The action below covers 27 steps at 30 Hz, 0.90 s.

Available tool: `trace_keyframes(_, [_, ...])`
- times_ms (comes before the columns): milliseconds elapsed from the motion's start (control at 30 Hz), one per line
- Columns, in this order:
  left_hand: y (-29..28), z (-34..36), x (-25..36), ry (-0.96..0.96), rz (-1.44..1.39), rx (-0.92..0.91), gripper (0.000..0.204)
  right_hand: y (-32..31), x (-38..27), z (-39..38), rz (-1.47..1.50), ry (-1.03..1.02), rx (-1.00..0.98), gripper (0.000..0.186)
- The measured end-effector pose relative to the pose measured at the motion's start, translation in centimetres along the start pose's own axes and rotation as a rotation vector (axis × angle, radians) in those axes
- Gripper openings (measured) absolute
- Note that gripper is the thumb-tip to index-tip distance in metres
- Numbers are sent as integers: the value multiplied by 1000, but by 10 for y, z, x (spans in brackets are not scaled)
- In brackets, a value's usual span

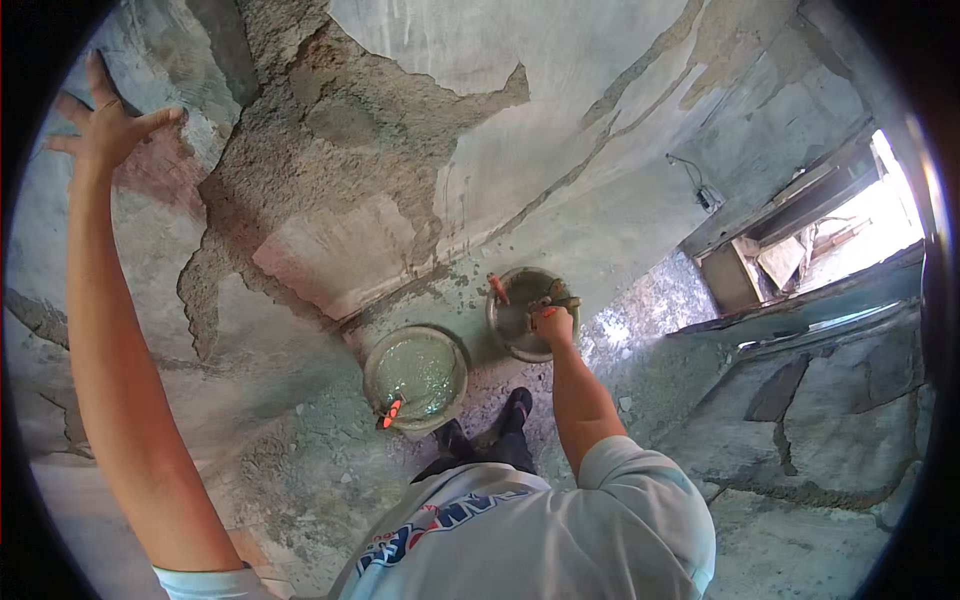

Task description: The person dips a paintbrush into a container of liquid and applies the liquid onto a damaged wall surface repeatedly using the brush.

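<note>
My left hand is raised at the far left, its fingers spread flat against the patchy plastered wall. Over the right-hand bucket, my right hand is closed around a tool with an orange handle; its working end is too small to make out. Inside that bucket is dark, watery liquid, and an orange-handled thing leans at its left rim. To the left stands a second bucket of wet grey mortar. Another orange-handled tool rests at its near rim.
Bare, rough patches show where plaster is gone from the wall. Rubble and dust cover the floor around my feet. A bright opening with boards lies at right. A small box with a wire hangs on the wall.
</note>
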State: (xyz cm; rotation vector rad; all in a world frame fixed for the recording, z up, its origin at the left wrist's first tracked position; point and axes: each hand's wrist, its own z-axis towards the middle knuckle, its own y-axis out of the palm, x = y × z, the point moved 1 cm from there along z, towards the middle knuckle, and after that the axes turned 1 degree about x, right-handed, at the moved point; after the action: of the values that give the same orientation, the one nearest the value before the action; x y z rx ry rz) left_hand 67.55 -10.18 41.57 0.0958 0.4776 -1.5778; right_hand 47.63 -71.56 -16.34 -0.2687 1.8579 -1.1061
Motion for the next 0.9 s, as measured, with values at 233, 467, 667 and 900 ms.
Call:
trace_keyframes(233, [-52,11,30,-484,81,-317,159,-34,-43,-26,70,-124,-41,31])
trace_keyframes(467, [-61,23,53,-597,101,-504,161,-176,-293,-57,796,-739,-18,25])
trace_keyframes(667, [-69,29,56,-688,89,-555,160,-304,-535,-90,494,-1688,511,25])
trace_keyframes(900, [-72,31,56,-709,19,-596,160,-226,-554,-107,275,-1691,524,23])
